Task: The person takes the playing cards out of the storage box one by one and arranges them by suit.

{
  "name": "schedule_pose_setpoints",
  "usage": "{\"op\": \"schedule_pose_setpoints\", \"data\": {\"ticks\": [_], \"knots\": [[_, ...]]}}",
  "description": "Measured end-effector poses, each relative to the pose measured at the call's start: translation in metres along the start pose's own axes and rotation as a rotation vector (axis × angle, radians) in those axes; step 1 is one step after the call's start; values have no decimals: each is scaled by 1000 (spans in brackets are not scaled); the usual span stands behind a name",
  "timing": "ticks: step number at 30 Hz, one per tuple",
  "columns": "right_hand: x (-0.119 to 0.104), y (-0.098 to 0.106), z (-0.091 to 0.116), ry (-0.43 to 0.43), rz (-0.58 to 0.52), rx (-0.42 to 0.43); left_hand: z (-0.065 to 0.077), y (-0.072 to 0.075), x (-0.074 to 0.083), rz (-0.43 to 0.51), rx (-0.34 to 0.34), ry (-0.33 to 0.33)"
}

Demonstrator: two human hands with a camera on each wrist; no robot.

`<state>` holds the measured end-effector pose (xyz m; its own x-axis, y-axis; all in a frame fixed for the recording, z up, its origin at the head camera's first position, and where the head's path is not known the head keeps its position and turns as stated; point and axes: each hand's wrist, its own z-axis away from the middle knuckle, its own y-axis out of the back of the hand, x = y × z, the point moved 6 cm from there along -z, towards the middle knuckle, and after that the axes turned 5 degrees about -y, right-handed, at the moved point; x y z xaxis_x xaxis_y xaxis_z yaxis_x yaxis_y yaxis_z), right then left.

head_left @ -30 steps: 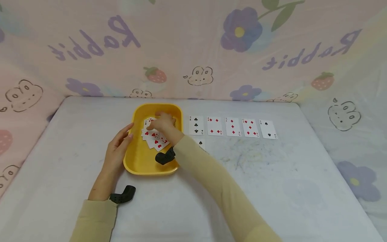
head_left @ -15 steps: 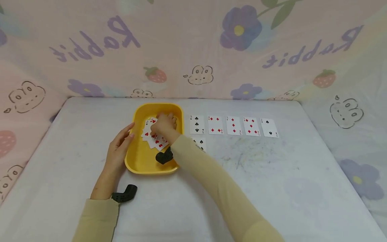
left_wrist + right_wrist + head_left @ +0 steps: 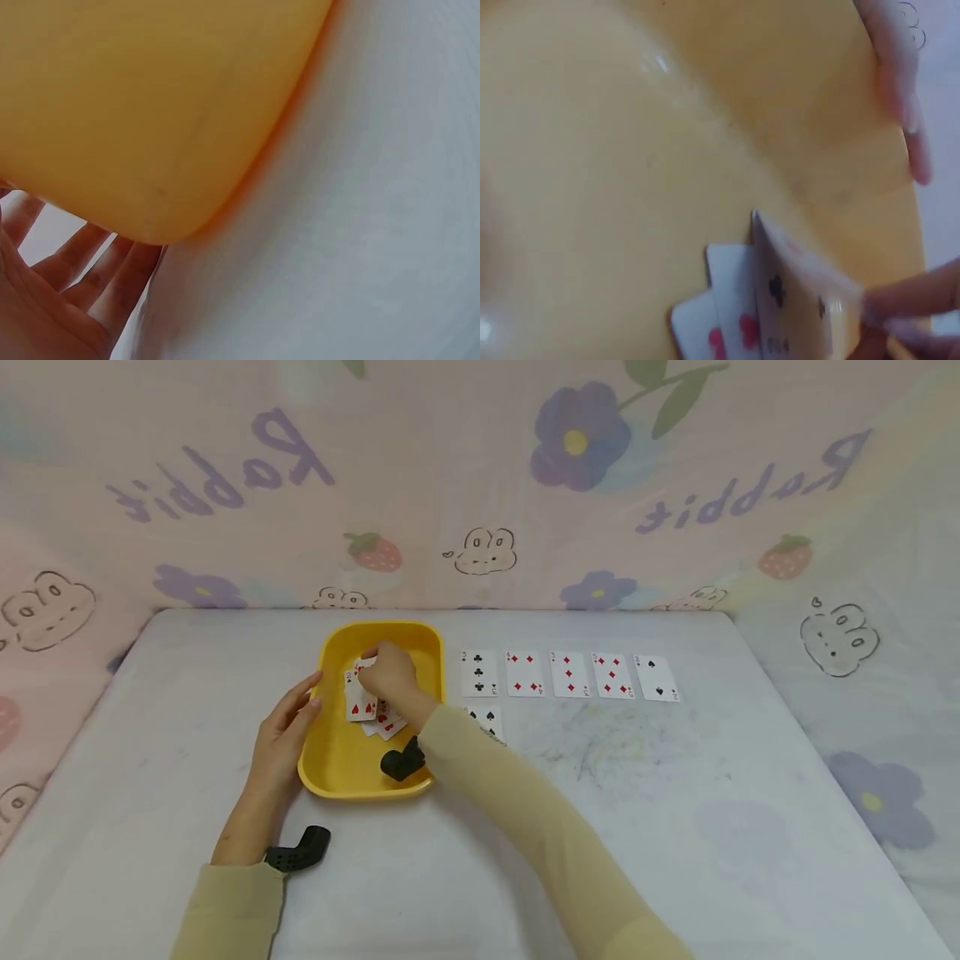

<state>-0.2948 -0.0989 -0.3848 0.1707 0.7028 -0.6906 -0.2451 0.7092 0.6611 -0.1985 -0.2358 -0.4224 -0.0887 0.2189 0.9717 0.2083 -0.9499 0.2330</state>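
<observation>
My left hand [image 3: 277, 752] is at the left rim of a yellow tray [image 3: 318, 777]. In the left wrist view its fingers [image 3: 112, 277] stretch fairly straight along the tray's outer wall. Inside the tray, my right hand [image 3: 390, 677] bends over a small pile of playing cards [image 3: 362, 706], several showing red hearts. Its fingertips [image 3: 919, 292] pinch the edge of a playing card with black club pips [image 3: 787, 292], tilted up in the right wrist view. Two heart cards [image 3: 735, 285] lie just beside it. The hand hides part of the pile.
Right of the tray runs a row of face-up cards, from a three of clubs [image 3: 478, 673] to a two of spades [image 3: 657, 678], with diamonds between. Below the row's left end, a spade card [image 3: 487, 718] is partly covered by the right sleeve [image 3: 525, 810]. A patterned cloth [image 3: 420, 468] stands behind.
My right hand has drawn its fingers together and shifted slightly left. The fanned heart cards have moved, and one now lies straighter at the left. My left hand stays at the rim.
</observation>
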Motion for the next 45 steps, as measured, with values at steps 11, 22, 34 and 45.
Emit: {"op": "schedule_pose_setpoints", "data": {"ticks": [11, 22, 34, 45], "knots": [[14, 38, 7, 70, -329, -60, 1, 3, -1, -17, -9, 21], [57, 96, 15, 150, -401, -65, 0, -3, -2, 20, -10, 27], [125, 124, 15, 109, -347, -8, 0, 4, -5, 2, 14, 91], [182, 135, 25, 91, -311, -6, 0, 0, -4, 118, 9, 92]]}}
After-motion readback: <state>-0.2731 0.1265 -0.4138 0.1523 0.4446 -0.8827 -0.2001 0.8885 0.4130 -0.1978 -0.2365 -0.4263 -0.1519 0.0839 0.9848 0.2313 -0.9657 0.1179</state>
